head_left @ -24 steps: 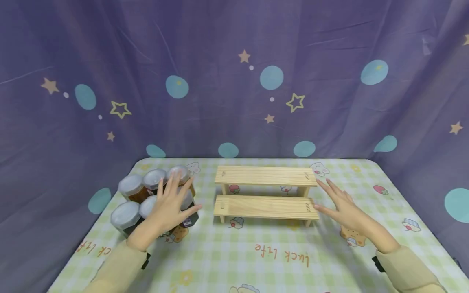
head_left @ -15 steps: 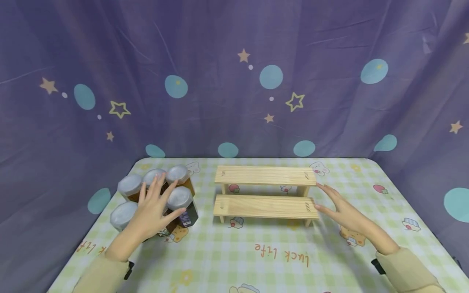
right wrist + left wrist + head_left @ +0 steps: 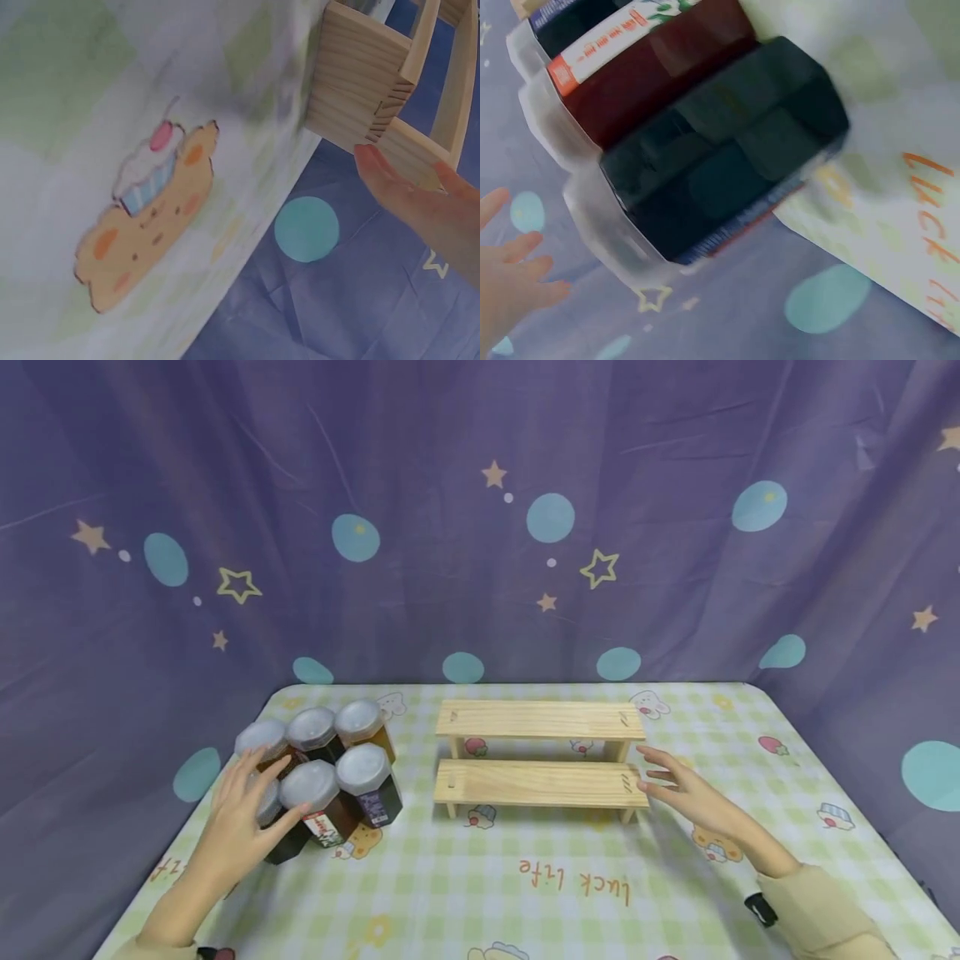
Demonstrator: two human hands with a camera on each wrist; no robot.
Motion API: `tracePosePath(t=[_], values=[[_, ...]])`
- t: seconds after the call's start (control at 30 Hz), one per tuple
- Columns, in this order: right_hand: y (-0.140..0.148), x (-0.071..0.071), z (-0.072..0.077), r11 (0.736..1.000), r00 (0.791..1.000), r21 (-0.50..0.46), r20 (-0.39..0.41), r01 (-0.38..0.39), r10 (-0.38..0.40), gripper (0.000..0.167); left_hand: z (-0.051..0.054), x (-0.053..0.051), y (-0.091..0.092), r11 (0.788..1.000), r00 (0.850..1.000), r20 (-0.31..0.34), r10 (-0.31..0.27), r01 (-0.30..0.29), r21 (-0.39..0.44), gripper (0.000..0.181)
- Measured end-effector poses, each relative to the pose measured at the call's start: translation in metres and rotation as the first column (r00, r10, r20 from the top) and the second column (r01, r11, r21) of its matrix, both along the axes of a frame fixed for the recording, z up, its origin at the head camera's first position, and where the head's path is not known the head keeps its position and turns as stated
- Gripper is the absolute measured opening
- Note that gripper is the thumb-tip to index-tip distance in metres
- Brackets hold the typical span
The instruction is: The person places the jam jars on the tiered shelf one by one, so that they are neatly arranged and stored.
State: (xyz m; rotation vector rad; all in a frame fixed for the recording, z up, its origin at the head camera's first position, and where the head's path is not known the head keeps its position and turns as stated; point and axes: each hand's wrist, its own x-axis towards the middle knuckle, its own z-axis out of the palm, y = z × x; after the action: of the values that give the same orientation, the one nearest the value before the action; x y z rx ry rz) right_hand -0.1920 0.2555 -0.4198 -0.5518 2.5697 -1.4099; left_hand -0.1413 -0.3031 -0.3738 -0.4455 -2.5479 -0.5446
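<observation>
My left hand (image 3: 234, 827), fingers spread and slightly bent, hovers at the front-left jar (image 3: 288, 842), partly covering it. In the left wrist view the fingertips stand apart from that dark jar's frosted lid (image 3: 607, 225). Beside it are a red-brown jar (image 3: 324, 821) with a red and white label and a dark jar (image 3: 380, 802) with a purple label. More lidded jars stand behind, one amber (image 3: 375, 739). My right hand (image 3: 697, 793), loosely bent and holding nothing, is at the right end of the two-step wooden rack (image 3: 540, 783); whether it touches is unclear.
A green-checked tablecloth (image 3: 480, 893) with printed cartoons covers the table. The purple curtain (image 3: 420, 610) with stars and dots hangs behind and at both sides. The rack's upper step (image 3: 540, 720) lies behind the lower one.
My left hand has moved left and toward the person, from over the right-hand jars to the front-left one. The right hand has barely shifted, its fingers a little more bent.
</observation>
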Motion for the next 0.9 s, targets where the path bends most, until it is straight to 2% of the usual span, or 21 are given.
tracePosePath(t=[0.13,0.23,0.33,0.4,0.63,0.73,0.8,0.9], values=[[0.001,-0.002,-0.004,0.999,1.000,-0.045,0.029,0.000,0.001,0.058,-0.001,0.005,-0.009,0.995,1.000,0.008,0.028,-0.028,0.092,0.060],[0.003,-0.003,-0.007,0.998,0.999,-0.067,0.049,-0.003,0.006,0.056,-0.001,0.010,-0.015,0.985,0.994,0.086,0.059,-0.073,0.157,0.061],[0.004,-0.004,-0.011,0.996,0.997,-0.089,0.074,-0.014,0.021,0.055,-0.003,0.014,-0.020,0.971,0.982,0.166,0.091,-0.124,0.203,0.063],[0.005,-0.004,-0.013,0.994,0.995,-0.106,0.095,-0.013,0.023,0.056,-0.004,0.015,-0.023,0.964,0.972,0.208,0.110,-0.155,0.214,0.065],[0.003,-0.006,-0.015,0.988,0.994,-0.150,0.106,0.040,-0.024,0.056,-0.014,0.016,-0.034,0.948,0.952,0.271,0.144,-0.211,0.238,0.070],[0.002,-0.006,-0.017,0.986,0.992,-0.153,0.114,0.063,-0.046,0.057,-0.023,0.014,-0.042,0.943,0.946,0.289,0.144,-0.220,0.250,0.073],[0.001,-0.007,-0.019,0.985,0.991,-0.157,0.123,0.075,-0.056,0.057,-0.035,0.010,-0.051,0.938,0.941,0.293,0.168,-0.244,0.245,0.075],[0.000,-0.007,-0.021,0.983,0.989,-0.161,0.131,0.091,-0.070,0.055,-0.057,0.000,-0.068,0.930,0.939,0.313,0.146,-0.238,0.281,0.077]])
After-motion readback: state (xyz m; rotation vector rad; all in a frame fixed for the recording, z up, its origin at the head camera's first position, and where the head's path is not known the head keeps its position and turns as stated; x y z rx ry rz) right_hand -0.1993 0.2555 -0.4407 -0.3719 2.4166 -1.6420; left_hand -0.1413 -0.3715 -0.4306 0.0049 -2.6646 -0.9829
